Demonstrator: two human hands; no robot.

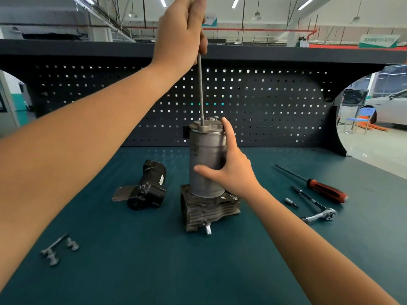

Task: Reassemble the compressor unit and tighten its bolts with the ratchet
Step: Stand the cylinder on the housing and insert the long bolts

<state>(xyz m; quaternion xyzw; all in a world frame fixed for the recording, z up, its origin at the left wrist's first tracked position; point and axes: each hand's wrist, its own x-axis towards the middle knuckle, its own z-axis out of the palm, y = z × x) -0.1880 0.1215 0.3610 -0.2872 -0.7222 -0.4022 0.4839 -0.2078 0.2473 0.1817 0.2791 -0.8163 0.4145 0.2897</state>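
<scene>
Loose bolts point(59, 249) lie on the mat point(143, 271) at near left, not yet fitted; farther in, the compressor point(204, 172) stands mid-bench, the right hand point(229, 170) curled round its grey cylinder, the left hand point(182, 29) above gripping a long bolt point(200, 89) whose tip sits in the top lug. Assembly looks early: the black part point(149, 188) lies apart at left, the ratchet point(319, 214) untouched at right; open mat either side, pegboard point(264, 102) well behind.

At 12 o'clock, the top edge crops the left hand point(182, 29), which hides the top of the thin rod point(200, 93); the cylinder point(204, 155) hides fingers of the right hand point(233, 172).
</scene>
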